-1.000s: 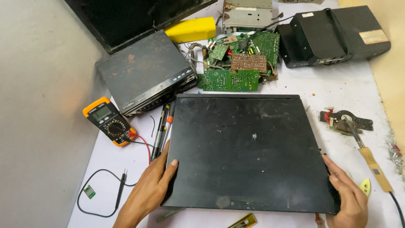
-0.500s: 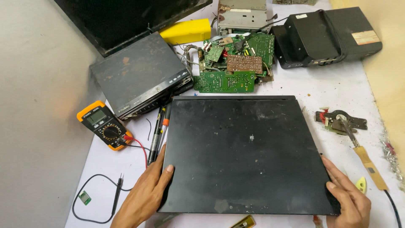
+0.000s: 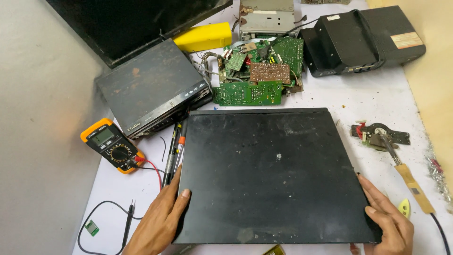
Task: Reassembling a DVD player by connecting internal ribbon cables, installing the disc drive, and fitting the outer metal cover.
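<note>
A large flat black metal player case (image 3: 269,172) lies on the white table in front of me. My left hand (image 3: 160,219) grips its near left edge, thumb on top. At the near right corner my right hand (image 3: 389,219) holds the case, fingers curled over the side. Both hands rest against the case while it sits flat on the table.
An orange multimeter (image 3: 112,145) with red and black leads lies left. Behind it sits a second black player (image 3: 151,87), with several green circuit boards (image 3: 257,71), a yellow block (image 3: 203,37) and a black device (image 3: 361,40) further back. A soldering iron (image 3: 406,172) lies right.
The view has shifted slightly, so the case and table contents sit a little lower and left. My hands keep the same grip on the case edges.
</note>
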